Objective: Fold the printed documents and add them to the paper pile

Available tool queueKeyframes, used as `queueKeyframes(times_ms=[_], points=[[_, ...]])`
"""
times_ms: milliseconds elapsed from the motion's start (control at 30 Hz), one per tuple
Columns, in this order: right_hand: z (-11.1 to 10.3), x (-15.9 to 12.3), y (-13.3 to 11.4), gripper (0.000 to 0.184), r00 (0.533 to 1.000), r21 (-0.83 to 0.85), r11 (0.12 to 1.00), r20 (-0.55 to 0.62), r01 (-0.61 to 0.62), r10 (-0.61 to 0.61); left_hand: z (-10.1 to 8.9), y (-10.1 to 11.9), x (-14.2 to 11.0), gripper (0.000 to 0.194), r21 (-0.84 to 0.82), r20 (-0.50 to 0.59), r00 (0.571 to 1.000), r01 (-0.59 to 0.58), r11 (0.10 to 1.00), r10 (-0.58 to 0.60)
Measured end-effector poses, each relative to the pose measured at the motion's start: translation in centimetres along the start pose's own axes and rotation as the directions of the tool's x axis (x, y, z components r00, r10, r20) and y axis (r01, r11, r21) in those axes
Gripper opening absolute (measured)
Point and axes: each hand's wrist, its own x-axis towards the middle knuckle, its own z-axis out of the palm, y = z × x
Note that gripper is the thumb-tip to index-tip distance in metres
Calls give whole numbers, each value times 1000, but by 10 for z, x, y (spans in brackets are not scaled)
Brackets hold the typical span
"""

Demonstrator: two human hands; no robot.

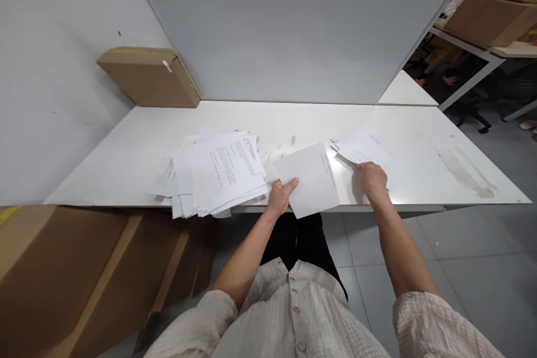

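My left hand (280,194) grips the left edge of a blank-sided sheet of paper (309,179) that lies partly over the front edge of the white table (126,162). My right hand (372,178) rests palm down on a small pile of printed sheets (364,150) on the right, fingers curled onto its near corner. A loose, fanned stack of printed pages (218,173) lies just left of my left hand and overhangs the table's front edge.
A flat cardboard box (146,75) leans in the back left corner against the wall. Grey partition panels stand behind the table. A large cardboard box (62,274) sits on the floor at the left. Shelving with boxes (499,5) stands at far right. A stain marks the table's right end (465,170).
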Motion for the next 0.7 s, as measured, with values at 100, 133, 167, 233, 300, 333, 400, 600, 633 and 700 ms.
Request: queueKeyframes(times_ms=[100,133,167,233,300,333,400,600,633,700], points=[[-11,-12,1,40,995,50,998,-99,-23,28,0,0,1,45,5,-6,1000,-12,1000,12],[-17,-18,0,39,983,66,997,-179,-36,47,0,0,1,46,4,-13,1000,-12,1000,12],[-22,-25,-2,38,961,83,996,-270,-42,63,0,0,1,48,0,-18,1000,-9,1000,9],[-33,-43,-9,36,899,112,994,-436,-2,51,1,1,1,49,-16,-17,1000,3,1000,-3],[-40,-64,-25,35,846,114,987,-532,116,-38,4,1,0,49,-35,-8,1000,12,999,-12],[-42,-75,-35,35,827,103,976,-553,190,-103,6,1,-1,49,-46,-7,1000,14,999,-14],[-39,-95,-59,33,796,64,945,-559,321,-233,10,1,-3,49,-64,-5,1000,27,998,-28],[-10,-128,-114,36,720,-91,868,-520,489,-460,21,2,-10,48,-126,68,998,-2,992,11],[-6,-130,-118,36,718,-104,864,-513,492,-470,21,2,-11,47,-130,75,997,-26,991,36],[0,-134,-123,35,721,-109,863,-503,494,-476,19,2,-12,47,-114,97,993,-52,992,63]])
